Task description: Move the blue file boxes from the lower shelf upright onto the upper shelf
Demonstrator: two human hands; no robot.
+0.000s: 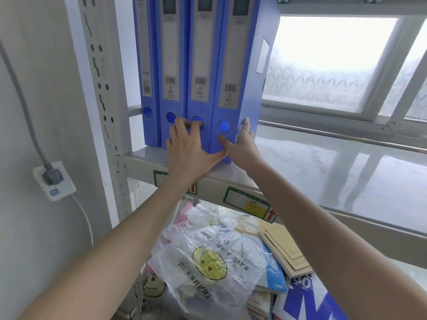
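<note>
rightmost blue file box upright between flat left hand and gripping right hand

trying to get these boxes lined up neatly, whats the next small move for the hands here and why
Probably push the rightmost file box a little further back. Its foot sits nearer the front edge of the upper shelf than the three boxes to its left. The right hand already grips its lower right corner, and the left hand lies flat on the neighbouring spines, so a short shove would probably bring the fronts level.
</note>
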